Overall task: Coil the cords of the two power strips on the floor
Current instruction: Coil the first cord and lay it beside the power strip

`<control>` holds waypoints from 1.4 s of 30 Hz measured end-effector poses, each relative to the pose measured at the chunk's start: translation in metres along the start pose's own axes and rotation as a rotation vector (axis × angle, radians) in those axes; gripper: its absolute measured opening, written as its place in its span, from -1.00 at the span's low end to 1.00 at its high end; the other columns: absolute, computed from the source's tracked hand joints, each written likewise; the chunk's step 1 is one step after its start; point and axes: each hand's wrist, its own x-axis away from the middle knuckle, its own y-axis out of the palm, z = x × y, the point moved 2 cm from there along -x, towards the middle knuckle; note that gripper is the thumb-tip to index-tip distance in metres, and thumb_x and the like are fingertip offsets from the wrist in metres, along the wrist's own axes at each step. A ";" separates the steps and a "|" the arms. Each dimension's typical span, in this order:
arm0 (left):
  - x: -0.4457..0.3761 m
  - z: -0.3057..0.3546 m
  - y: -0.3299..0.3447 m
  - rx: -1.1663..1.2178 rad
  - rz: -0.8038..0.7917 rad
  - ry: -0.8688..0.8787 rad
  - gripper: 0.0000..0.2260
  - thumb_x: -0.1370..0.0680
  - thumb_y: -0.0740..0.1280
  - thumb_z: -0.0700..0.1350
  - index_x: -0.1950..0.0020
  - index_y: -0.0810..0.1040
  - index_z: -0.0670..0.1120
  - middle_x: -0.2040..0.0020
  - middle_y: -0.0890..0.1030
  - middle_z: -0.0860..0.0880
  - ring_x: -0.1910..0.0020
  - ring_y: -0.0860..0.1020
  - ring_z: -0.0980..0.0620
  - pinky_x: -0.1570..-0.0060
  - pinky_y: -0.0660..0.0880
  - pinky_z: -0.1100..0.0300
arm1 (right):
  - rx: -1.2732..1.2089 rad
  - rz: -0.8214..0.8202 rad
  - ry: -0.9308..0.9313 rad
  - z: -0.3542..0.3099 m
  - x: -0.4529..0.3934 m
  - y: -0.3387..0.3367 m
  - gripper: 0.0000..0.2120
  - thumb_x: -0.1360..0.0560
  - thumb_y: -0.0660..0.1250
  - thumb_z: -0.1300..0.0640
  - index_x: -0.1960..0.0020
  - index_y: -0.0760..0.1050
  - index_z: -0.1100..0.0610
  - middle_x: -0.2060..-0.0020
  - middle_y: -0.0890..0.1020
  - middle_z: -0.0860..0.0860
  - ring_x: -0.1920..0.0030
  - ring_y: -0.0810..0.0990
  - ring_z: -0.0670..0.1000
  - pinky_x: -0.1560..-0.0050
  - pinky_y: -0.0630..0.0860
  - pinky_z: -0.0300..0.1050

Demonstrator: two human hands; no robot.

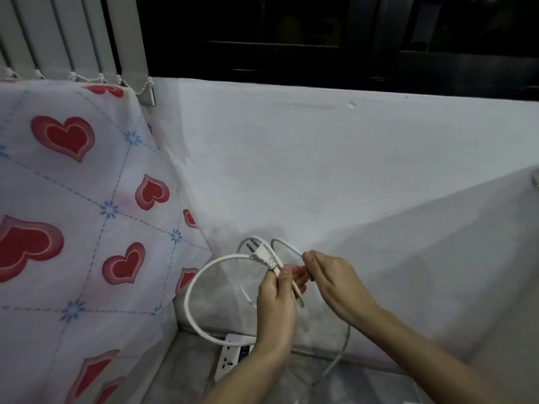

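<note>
Gathering loops: left hand (275,298) has its grip clenched on the cord (192,290) just below the plug (261,256), right hand (335,282) pinching the next loop beside it. Best match loop sizes; strip (233,352) lies on the floor below.

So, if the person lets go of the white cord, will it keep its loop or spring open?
The white cord holds a smooth round arc in the air, so it seems fairly stiff and would probably spring open. The plug adds weight at the end held by the left hand.
</note>
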 end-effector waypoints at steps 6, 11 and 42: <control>-0.004 -0.007 0.001 0.132 0.044 -0.166 -0.77 -0.64 0.17 -0.12 0.03 0.58 -0.19 0.18 0.63 -0.16 0.11 0.60 -0.12 -0.05 0.52 -0.07 | 0.080 -0.101 -0.107 0.003 0.003 0.012 -0.63 -0.62 -0.03 -0.13 0.09 0.48 0.00 0.29 0.59 -0.07 0.26 0.56 -0.06 0.22 0.45 -0.07; -0.005 -0.004 0.005 0.258 0.031 -0.244 -0.78 -0.64 0.18 -0.12 -0.01 0.59 -0.15 0.15 0.70 -0.07 0.12 0.66 0.01 -0.04 0.55 0.11 | 0.009 -0.149 -0.134 0.006 0.004 0.009 -0.64 -0.62 -0.04 -0.15 -0.26 0.45 -0.17 0.04 0.67 -0.16 0.05 0.62 -0.16 0.05 0.53 -0.11; -0.073 0.194 -0.079 0.559 -0.192 0.319 -0.74 -0.65 0.11 -0.11 0.20 0.46 -0.07 0.42 0.52 0.08 0.44 0.50 0.14 0.26 0.50 0.26 | -0.677 -0.515 0.286 0.057 0.036 -0.004 -0.65 -0.58 0.15 -0.11 0.26 0.34 0.12 0.38 0.34 0.02 0.25 0.48 0.01 -0.07 0.49 -0.12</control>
